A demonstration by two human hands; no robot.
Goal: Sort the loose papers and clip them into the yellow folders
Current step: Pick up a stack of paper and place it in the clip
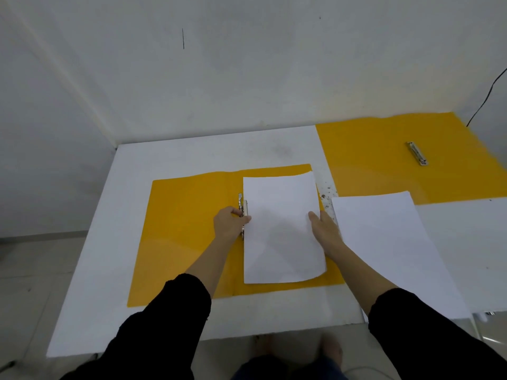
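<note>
Head view is showing the clipping step under way on the nearer folder. An open yellow plastic folder (186,229) is lying flat in the middle of the white tabletop (109,270). A single white sheet of paper (282,229) is resting on its right half, with its left edge against the silver metal lever clip (241,200) along the fold.

The left hand (231,222), at nine o'clock of the sheet, is curling its fingers round the clip's lower part, its thumb reaching the sheet's edge. Whether the clip is standing raised or pressed down, I cannot tell. The right hand (325,229), at three o'clock of the sheet, is lying almost flat with straight fingers, touching the sheet's right edge and gripping nothing.

The next move is probably calling for the sheet's left edge to go fully under the clip while the right hand is keeping it square, then for the lever to be pressed down.

More work seems to be waiting. A pile of loose white papers (384,242) is lying just beside the folder at three o'clock. A second open yellow folder (370,160) is lying at one o'clock, with its own metal clip (417,153) bare.
</note>
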